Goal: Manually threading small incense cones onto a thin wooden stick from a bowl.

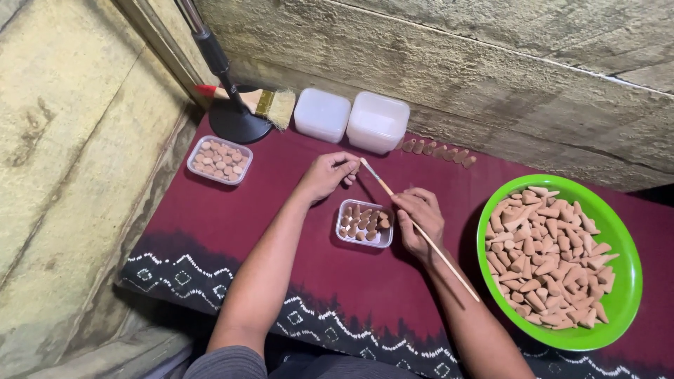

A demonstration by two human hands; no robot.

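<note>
On the maroon cloth, head view: one camera only.
Left hand [328, 173]: pinched shut on a small clay-coloured cone, held at the brush tip.
Right hand [420, 220]: closed round a thin paintbrush [419, 229].
Brush axis: slants from lower right up to upper left, bristles toward the left hand.
Small tray [364, 224]: between both hands, holding cones.
Green bowl [623, 295]: right, heaped with cones.
Two white lidded tubs [350, 118]: far edge, square, unmarked.
Second tray [220, 160]: far left.

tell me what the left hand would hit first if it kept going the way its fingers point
Probably the thin brush tip right at the left hand fingertips; beyond it, bare maroon cloth, then the row of small cones. Depth unclear.
</note>
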